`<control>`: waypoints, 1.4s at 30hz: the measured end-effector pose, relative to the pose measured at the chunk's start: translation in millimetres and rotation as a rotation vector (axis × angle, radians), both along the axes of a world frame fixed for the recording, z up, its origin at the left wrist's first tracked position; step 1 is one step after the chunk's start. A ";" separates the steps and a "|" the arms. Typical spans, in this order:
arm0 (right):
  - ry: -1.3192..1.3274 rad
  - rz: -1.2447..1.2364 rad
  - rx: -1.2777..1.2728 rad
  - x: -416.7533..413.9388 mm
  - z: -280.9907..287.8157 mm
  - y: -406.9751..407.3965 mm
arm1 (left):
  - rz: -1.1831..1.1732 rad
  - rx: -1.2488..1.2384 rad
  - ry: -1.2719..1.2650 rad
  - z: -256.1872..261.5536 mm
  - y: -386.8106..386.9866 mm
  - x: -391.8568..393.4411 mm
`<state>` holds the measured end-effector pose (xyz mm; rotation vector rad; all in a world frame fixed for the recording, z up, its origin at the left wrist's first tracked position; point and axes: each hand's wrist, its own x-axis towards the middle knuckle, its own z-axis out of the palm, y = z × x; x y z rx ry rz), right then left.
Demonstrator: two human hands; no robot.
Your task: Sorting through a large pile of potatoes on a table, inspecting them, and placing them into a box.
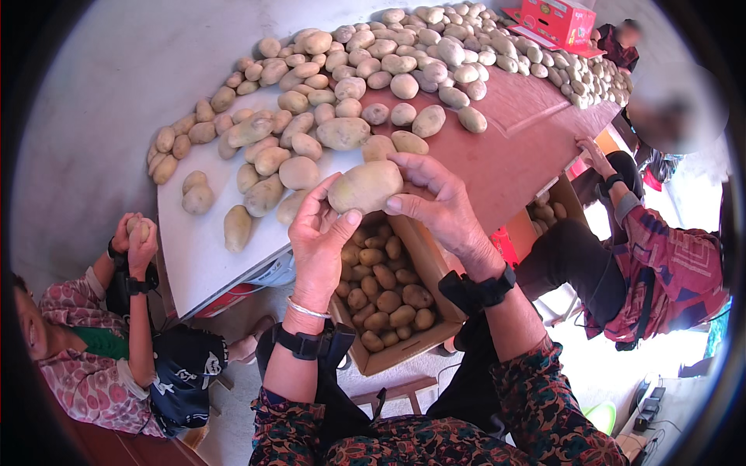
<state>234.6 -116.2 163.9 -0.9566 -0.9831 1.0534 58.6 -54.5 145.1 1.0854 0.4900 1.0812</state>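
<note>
A large pale potato [366,187] is held up between both my hands, above the near edge of the table. My left hand [319,236] grips its left end, with the thumb below. My right hand [438,201] has its fingers and thumb on the right end. Just below them, a cardboard box [402,352] holds many potatoes [389,301]. Behind the held potato, loose potatoes [344,133] lie spread over the white part of the table [192,250] and the red-brown part [501,157].
A person at the left holds a potato [140,230] in both hands. Another person sits at the right, one hand at the table edge, near a second box of potatoes [545,212]. A red carton [556,26] stands at the far right of the table, with more people beyond.
</note>
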 end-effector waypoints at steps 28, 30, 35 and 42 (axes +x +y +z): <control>-0.364 -0.008 -0.067 24.5 -13.1 -6.4 | -0.188 -0.310 -0.025 -11.6 15.3 -8.5; -0.301 -0.009 -0.164 37.2 -15.5 -7.3 | -0.215 -0.269 0.113 -12.3 15.9 -6.9; -0.163 -0.162 -0.201 43.6 -8.2 -6.8 | -0.198 -0.138 0.582 -27.0 18.7 -23.9; -0.180 -0.211 -0.155 46.0 -20.5 -2.7 | -0.310 0.319 1.298 -76.3 -22.3 -10.9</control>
